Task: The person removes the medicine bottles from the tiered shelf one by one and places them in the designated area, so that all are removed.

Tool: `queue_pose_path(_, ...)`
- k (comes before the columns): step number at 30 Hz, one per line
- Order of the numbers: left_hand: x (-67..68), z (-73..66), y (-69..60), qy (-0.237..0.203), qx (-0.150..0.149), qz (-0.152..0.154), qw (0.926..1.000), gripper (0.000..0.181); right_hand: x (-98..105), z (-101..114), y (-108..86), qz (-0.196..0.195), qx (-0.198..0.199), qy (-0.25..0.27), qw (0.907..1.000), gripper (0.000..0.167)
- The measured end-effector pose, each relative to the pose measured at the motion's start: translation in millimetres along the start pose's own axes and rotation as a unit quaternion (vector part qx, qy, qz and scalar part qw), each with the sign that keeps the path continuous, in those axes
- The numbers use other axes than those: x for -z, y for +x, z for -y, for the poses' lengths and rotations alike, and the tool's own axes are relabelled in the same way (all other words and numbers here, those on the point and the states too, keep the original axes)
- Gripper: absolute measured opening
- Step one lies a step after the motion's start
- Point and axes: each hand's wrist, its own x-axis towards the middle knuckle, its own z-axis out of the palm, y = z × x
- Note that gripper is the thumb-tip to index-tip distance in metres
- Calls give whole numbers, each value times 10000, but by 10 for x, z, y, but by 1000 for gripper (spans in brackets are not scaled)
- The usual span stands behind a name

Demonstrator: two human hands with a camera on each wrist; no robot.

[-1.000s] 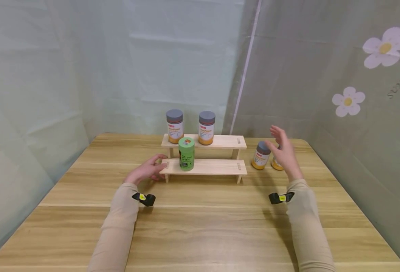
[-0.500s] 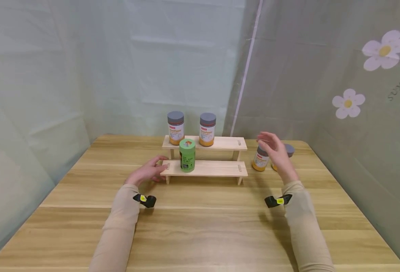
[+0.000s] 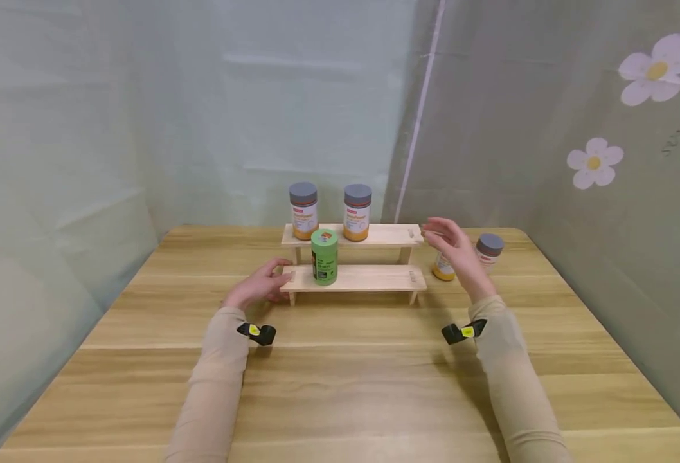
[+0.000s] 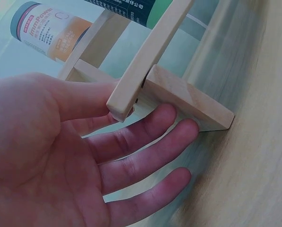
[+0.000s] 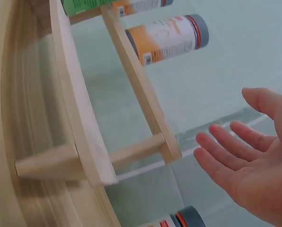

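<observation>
Centrally, the left grip (image 3: 259,283) pinches a pale two-tier wooden rack (image 3: 371,278); the right grip (image 3: 457,256) is spread; one upper-tier jar (image 4: 48,28) reads "ImmPower".

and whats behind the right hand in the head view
Behind the right hand, the left jar shows its orange base, its lid covered; the right jar shows its gray lid and some label, its base mostly covered.

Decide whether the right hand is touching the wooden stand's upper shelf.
Apart. The right wrist view shows a clear gap between the right hand and the end of the upper shelf.
</observation>
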Motion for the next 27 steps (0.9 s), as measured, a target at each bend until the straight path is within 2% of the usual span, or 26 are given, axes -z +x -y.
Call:
queue_pose_path(3,-5,10,3,32,-31,12,10000,53,-70,6,13,81,76,13,9999,50)
queue_pose_path(9,-28,13,15,-13,54,21,10000,52,-191,65,87,221,-188,-1,9996,54)
queue_pose_path(13,-2,-4,0,-77,62,-62,9999,51,-280,144,233,309,-324,-135,9989,60)
queue_pose_path(19,38,-31,-3,-96,16,-40,9999,52,-414,311,459,206,-510,-78,9985,66)
queue_pose_path(27,6,8,9,-139,55,3,9999,52,-634,437,689,150,-368,100,9992,72)
